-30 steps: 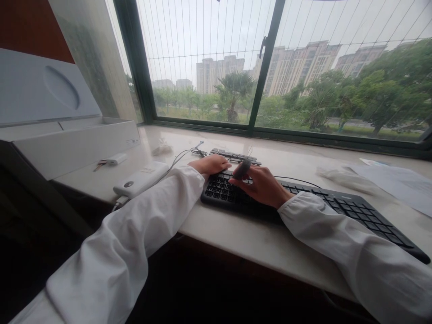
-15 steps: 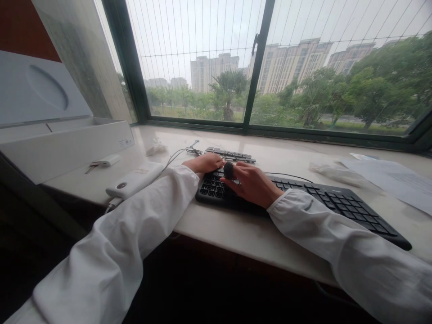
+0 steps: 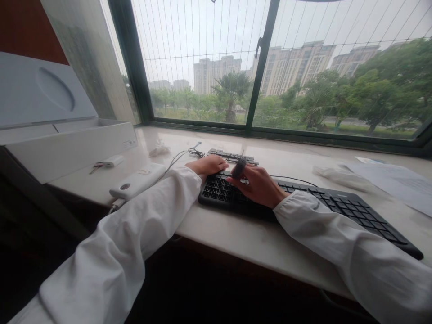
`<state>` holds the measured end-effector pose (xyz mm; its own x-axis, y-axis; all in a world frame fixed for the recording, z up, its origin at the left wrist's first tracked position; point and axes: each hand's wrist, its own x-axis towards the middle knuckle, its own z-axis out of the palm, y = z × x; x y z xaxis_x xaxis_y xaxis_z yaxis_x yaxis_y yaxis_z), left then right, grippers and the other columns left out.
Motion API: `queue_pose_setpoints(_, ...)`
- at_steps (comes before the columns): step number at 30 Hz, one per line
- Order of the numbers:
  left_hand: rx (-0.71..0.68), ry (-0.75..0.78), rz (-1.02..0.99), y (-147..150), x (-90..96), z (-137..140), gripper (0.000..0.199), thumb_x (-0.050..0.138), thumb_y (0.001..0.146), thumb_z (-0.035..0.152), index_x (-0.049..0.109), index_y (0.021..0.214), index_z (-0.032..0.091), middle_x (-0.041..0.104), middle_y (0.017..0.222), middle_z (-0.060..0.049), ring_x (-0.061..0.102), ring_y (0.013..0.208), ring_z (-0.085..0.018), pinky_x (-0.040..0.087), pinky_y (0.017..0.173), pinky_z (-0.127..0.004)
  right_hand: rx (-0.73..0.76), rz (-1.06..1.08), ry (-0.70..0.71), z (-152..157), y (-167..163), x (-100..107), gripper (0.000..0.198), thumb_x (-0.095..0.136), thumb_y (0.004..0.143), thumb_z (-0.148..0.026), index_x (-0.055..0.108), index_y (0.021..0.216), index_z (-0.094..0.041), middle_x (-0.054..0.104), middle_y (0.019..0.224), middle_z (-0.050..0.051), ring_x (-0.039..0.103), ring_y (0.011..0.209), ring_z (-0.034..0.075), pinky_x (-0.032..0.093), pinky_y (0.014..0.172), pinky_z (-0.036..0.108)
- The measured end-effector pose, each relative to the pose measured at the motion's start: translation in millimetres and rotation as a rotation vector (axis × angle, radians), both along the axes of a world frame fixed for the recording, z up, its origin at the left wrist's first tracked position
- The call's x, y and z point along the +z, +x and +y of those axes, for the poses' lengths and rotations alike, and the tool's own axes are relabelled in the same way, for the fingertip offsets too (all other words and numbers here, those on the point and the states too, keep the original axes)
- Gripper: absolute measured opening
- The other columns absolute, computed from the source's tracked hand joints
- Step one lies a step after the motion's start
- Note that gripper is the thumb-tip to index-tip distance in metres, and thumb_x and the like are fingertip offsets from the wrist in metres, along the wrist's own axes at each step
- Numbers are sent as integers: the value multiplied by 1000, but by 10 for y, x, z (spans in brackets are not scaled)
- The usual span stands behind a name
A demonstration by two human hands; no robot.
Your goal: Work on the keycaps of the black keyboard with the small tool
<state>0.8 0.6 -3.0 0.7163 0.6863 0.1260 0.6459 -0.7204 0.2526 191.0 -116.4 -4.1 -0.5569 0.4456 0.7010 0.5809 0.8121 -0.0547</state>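
An open white cardboard box [image 3: 84, 146] stands at far left, then a white rounded plastic device [image 3: 137, 181] with a cable, then the left hand [image 3: 209, 165], fingers bent at the left end of a long black plastic keyboard [image 3: 337, 203]; whether it grips anything I cannot tell. Next, the right hand [image 3: 259, 184] closes around a stubby dark handle [image 3: 239, 168] above the keyboard, with crumpled clear plastic [image 3: 340, 175] and white paper sheets [image 3: 394, 180] beyond it at right.
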Motion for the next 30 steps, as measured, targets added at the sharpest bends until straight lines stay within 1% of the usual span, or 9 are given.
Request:
queue_pose_setpoints(2,-3,1,3,4,5,-8,40,40,93,39,68,77,15,67,78,-5,55,69,-15,37,66,-25,37,-1,-56,2,-6,-2,21,55,93,-39,58,90,-18,63,76,3,58,65,15,46,63,27)
queue_pose_setpoints(5,-4,-1,5,7,13,-16,41,40,94,38,68,76,14,67,77,-5,55,69,-15,37,66,-26,34,6,-106,9,5,4,22,57,92,-39,60,91,-17,65,79,4,59,66,14,47,64,26)
queue_pose_setpoints(9,1,-1,5,7,16,-14,40,41,93,37,69,77,14,67,76,-6,55,69,-15,38,67,-26,33,-10,-107,12,23,2,25,57,91,-41,62,90,-17,65,79,4,59,67,14,47,66,27)
queue_pose_setpoints(14,-12,-6,1,5,21,-22,39,40,93,37,70,80,14,69,83,-6,56,73,-16,39,70,-26,15,-17,-98,19,18,-9,27,57,91,-43,62,91,-17,65,78,4,59,68,15,47,66,28)
queue_pose_setpoints(19,3,-4,-2,4,26,-36,39,41,93,37,69,78,14,68,80,-7,55,70,-15,38,67,-26,33,-46,-98,40,24,-20,27,56,91,-44,60,86,-18,66,78,5,60,70,17,47,68,30)
queue_pose_setpoints(22,10,-5,-8,0,25,-43,39,42,93,38,68,77,14,67,76,-6,54,67,-15,38,66,-26,38,-84,-61,21,9,-24,24,54,93,-41,60,92,-18,65,80,6,60,74,19,48,68,31)
queue_pose_setpoints(27,15,-7,-18,-11,10,-26,43,40,94,42,67,76,14,64,71,-4,51,64,-14,37,64,-26,1,-201,78,-32,-17,-6,22,49,96,-38,57,96,-17,63,82,8,58,74,19,49,67,31)
queue_pose_setpoints(30,17,-8,-15,-10,2,-8,42,40,93,43,67,76,14,64,72,-5,52,65,-15,37,66,-27,-92,-233,116,-16,16,7,19,48,96,-34,56,97,-17,62,80,8,57,75,20,47,66,32)
